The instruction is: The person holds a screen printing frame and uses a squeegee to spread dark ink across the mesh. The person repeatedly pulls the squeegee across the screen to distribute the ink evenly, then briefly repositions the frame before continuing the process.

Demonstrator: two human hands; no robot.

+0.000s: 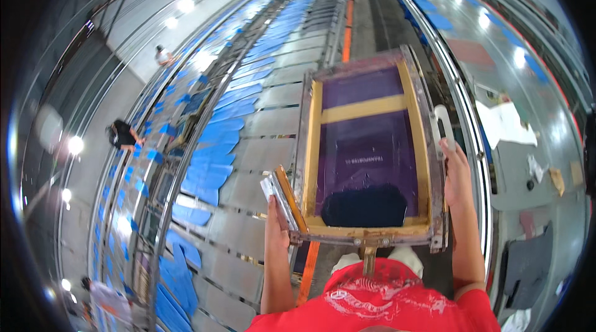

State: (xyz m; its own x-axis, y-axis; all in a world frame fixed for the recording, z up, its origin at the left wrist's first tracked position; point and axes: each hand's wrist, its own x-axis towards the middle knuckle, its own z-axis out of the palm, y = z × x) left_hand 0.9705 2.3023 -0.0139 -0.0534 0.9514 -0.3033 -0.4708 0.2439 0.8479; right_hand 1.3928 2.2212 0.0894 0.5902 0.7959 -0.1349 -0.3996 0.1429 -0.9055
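A screen-printing frame [424, 145] is held up in front of me, its purple mesh [366, 139] crossed by a strip of tan tape [364, 108]. Dark ink [364, 206] pools at the near end of the mesh. On the right, my right hand [456, 173] is closed around a pale handle [444, 126] on the frame's side. My left hand [276, 225] closes on a squeegee [287, 198] with a metal holder and an orange-brown blade, tilted against the frame's near left corner. Whether those fingers also touch the frame is hidden.
A long table [248, 167] with blue fabric pieces [208, 161] runs along my left. Metal rails [459, 105] edge the right table, which carries white cloth [506, 124] and a dark panel [529, 265]. Several people work at the far left, one in black [125, 135]. An orange line [349, 15] marks the aisle.
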